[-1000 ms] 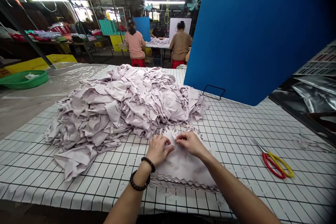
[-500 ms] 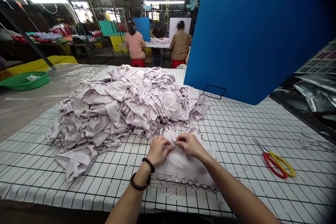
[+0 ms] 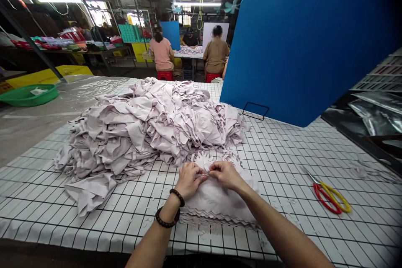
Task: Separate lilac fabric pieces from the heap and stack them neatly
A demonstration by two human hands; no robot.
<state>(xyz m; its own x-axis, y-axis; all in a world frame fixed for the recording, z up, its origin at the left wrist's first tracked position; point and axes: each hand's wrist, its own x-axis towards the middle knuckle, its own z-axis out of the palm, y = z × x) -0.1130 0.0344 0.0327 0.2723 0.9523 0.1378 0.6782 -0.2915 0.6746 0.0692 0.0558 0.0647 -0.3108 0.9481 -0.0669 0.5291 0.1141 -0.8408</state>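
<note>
Both hands meet over a stack of pale lilac fabric pieces (image 3: 220, 203) with wavy cut edges at the front of the table. My left hand (image 3: 190, 179), with two dark bead bracelets on its wrist, pinches the edge of the top fabric piece between thumb and fingers. Close beside it, my right hand (image 3: 225, 175) pinches the same piece at its edge, fingertips nearly touching the left ones. Scalloped fabric ends (image 3: 203, 159) stick out just beyond the fingers. Exactly what lies between the right fingertips is partly hidden.
A large heap of crumpled lilac fabric (image 3: 150, 121) lies beyond and to the left. Red-and-yellow-handled scissors (image 3: 329, 194) rest at right. A big blue board (image 3: 301, 54) stands at the back right on a wire stand (image 3: 256, 111). A green basket (image 3: 29, 95) is far left; people sit behind.
My right hand has shifted very slightly left and down along the fabric edge. My left hand stays in place, still pinching. The view has tilted a little.
</note>
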